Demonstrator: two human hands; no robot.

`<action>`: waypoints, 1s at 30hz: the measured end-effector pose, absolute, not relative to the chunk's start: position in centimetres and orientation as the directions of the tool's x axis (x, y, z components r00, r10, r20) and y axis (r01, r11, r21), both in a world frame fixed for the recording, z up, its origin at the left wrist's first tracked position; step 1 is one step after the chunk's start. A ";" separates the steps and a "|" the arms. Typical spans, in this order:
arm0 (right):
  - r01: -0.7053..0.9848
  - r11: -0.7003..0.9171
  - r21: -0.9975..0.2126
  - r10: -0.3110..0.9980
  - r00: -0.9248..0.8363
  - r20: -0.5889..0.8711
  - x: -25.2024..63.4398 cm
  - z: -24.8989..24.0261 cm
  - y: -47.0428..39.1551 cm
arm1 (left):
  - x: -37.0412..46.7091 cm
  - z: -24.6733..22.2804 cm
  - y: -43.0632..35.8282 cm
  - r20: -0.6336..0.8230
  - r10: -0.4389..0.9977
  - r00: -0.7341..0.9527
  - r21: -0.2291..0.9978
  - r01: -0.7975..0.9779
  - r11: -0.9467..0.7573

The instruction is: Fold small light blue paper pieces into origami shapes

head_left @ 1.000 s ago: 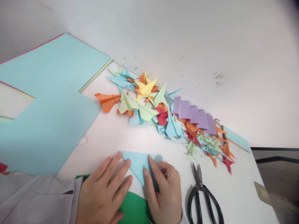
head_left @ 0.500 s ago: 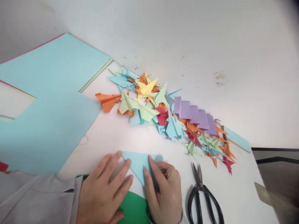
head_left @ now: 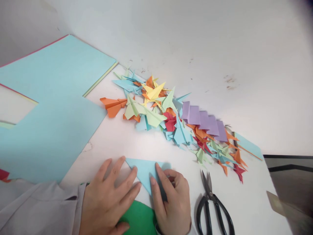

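Observation:
A light-blue sheet of paper (head_left: 143,169), folded to a triangle, lies flat on the white table between my hands. My left hand (head_left: 110,195) is open with fingers spread; its fingertips rest at the left corner and left edge of the paper. My right hand (head_left: 172,199) holds the paper's right part, two fingers pressed on top and the others curled in. Its thumb is hidden. Under my hands lies a green piece (head_left: 140,217), partly covered.
Scissors (head_left: 209,195) with black handles lie right of my right hand. Beyond are several folded paper planes (head_left: 153,116) in many colours and a pleated purple paper strip (head_left: 204,121). Large blue sheets (head_left: 56,111) cover the left side. A white wall (head_left: 195,49) stands behind.
My left hand has shifted very slightly left, its fingers a little wider apart, uncovering slightly more of the paper's left corner. The right hand and the paper stay in place.

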State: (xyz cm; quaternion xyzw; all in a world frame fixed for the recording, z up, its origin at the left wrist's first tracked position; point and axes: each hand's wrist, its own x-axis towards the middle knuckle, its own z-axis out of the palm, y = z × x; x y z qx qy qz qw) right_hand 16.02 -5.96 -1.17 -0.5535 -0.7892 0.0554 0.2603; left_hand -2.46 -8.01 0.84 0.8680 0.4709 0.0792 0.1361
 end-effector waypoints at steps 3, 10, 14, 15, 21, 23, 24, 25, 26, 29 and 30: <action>0.847 0.383 -0.369 0.902 -0.256 0.348 16.0 -1.2 -6.0 | -2.6 0.9 -7.9 0.025 0.846 0.533 0.300 0.803 -0.515; 0.844 0.381 -0.377 0.902 -0.248 0.354 15.9 -1.1 -5.9 | -2.5 0.9 -8.0 0.049 0.848 0.527 0.290 0.805 -0.517; 0.847 0.377 -0.374 0.904 -0.249 0.348 15.9 -1.1 -5.9 | -2.3 0.9 -8.4 0.020 0.839 0.544 0.248 0.810 -0.531; 0.848 0.377 -0.373 0.904 -0.249 0.348 15.9 -1.1 -5.9 | -2.3 0.9 -8.4 0.005 0.838 0.545 0.247 0.812 -0.530; 0.848 0.369 -0.379 0.909 -0.246 0.336 16.0 -1.0 -6.0 | -2.4 1.0 -8.1 -0.016 0.832 0.554 0.260 0.806 -0.532; 0.848 0.366 -0.383 0.912 -0.243 0.332 16.0 -1.1 -6.1 | -2.5 1.0 -8.0 -0.007 0.831 0.557 0.266 0.802 -0.535; 0.848 0.365 -0.385 0.912 -0.243 0.330 16.0 -1.1 -6.1 | -2.5 1.0 -8.0 -0.004 0.830 0.558 0.269 0.800 -0.536; 0.847 0.365 -0.386 0.912 -0.242 0.330 16.0 -1.1 -6.1 | -2.4 1.0 -8.0 0.000 0.830 0.558 0.271 0.799 -0.537; 0.846 0.366 -0.387 0.912 -0.243 0.330 16.0 -1.1 -6.1 | -2.4 1.0 -8.0 0.004 0.830 0.558 0.274 0.797 -0.538; 0.847 0.364 -0.387 0.913 -0.242 0.330 16.0 -1.1 -6.0 | -2.4 1.0 -7.9 0.010 0.827 0.563 0.277 0.793 -0.543; 0.849 0.364 -0.383 0.912 -0.243 0.329 16.0 -1.1 -6.0 | -2.5 1.0 -7.8 0.010 0.824 0.566 0.276 0.791 -0.546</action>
